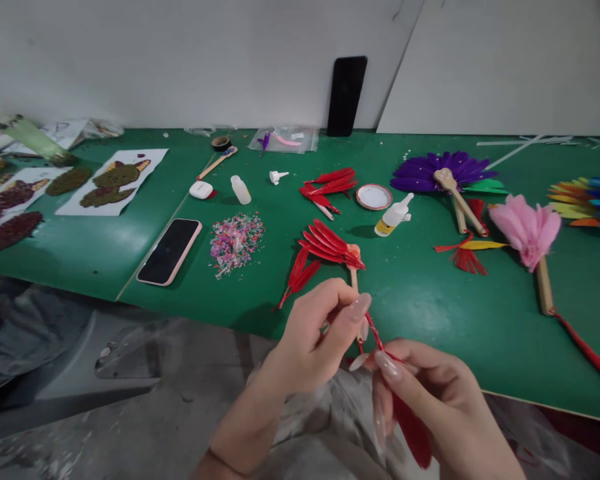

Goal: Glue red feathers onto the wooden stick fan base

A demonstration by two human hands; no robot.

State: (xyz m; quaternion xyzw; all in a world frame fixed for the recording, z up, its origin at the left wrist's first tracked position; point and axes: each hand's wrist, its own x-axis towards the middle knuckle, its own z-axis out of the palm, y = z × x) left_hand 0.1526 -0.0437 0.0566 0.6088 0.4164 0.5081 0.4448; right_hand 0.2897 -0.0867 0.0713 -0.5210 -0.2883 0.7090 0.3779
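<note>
My left hand (pixel 320 337) is closed in a pinch, holding the upper end of a twisted red cord (pixel 374 331). Lower right, my right hand (pixel 430 390) pinches the cord's lower part together with a red feather (pixel 411 430) that hangs beneath the fingers. Just beyond my left hand lies a red feather fan (pixel 330 241) with a wooden handle (pixel 354 277). The handle's lower end is partly hidden by my fingers. A red feather tassel (pixel 300 277) rests left of the fan.
Farther back are loose red feathers (pixel 330 190), a white round lid (pixel 374 197) and a glue bottle (pixel 394 215). Purple (pixel 430 172) and pink (pixel 525 227) feather fans lie right. On the left are colourful bits (pixel 237 243), a phone (pixel 170 252) and a small bottle (pixel 241 190).
</note>
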